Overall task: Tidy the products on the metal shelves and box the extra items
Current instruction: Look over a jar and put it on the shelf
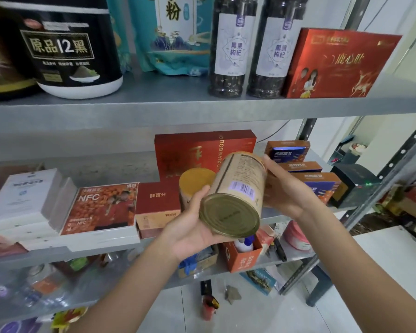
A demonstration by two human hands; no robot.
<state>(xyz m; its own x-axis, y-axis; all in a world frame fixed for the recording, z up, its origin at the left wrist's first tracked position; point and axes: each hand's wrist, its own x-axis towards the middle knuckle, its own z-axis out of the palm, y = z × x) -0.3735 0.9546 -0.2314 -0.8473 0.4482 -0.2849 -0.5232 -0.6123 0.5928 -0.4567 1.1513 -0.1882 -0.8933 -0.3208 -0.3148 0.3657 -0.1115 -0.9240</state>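
While the left hand (190,227) cups the tilted can (238,186), right hand (283,191) grips it.

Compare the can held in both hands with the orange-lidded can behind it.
The held can is tilted, gold metal base toward the camera; the orange-lidded can stands upright on the shelf, lid up. The held can shows a barcode; the other's side is mostly hidden. Both have beige bodies.

A can (235,195) between both hands
The can lies tilted between the left hand (192,227) and the right hand (281,191) — a second can (196,181) stands just behind the left hand, stacked boxes (315,186) behind the right hand.
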